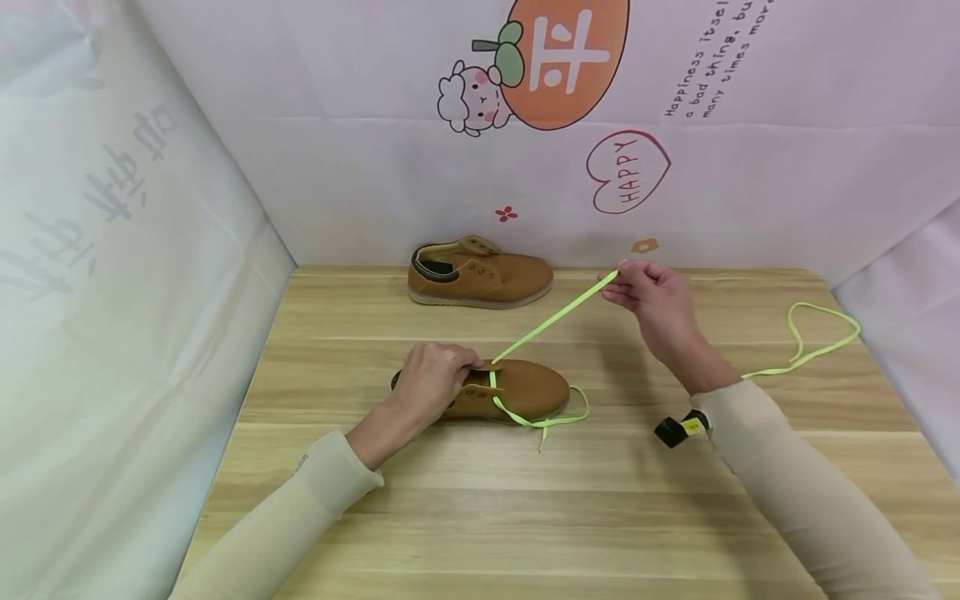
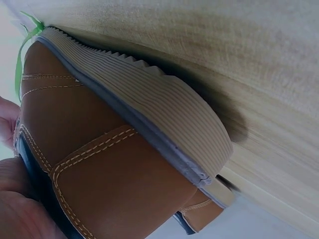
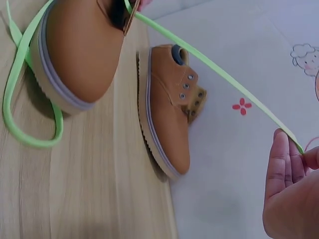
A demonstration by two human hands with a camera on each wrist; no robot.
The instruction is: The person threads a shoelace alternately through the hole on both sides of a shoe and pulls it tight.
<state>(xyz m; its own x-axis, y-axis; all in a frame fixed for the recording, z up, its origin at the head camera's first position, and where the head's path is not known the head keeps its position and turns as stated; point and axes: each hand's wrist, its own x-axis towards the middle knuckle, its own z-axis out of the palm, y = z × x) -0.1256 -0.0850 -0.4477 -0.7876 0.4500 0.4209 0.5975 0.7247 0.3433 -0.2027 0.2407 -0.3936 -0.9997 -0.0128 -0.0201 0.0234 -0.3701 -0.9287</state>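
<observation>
A brown shoe [image 1: 532, 390] lies on the table with its toe to the right. My left hand [image 1: 435, 375] holds it at the opening, fingertips by the far eyelet flap; the left wrist view shows the shoe's side and ridged sole [image 2: 174, 114]. A neon-green shoelace [image 1: 555, 319] crosses the front eyelets. My right hand [image 1: 656, 304] pinches this lace above the table, and it runs taut down to the far flap. The lace's other part [image 1: 521, 419] lies loose beside the toe. In the right wrist view the lace [image 3: 224, 74] stretches from the shoe to my fingertips.
A second brown shoe [image 1: 487, 279], with no lace in its visible eyelets, stands at the table's back edge by the printed white cloth [image 1: 360, 167]. More green lace [image 1: 825, 350] loops on the wooden table [image 1: 480, 517] at the right. A black strap piece [image 1: 671, 432] hangs at my right wrist.
</observation>
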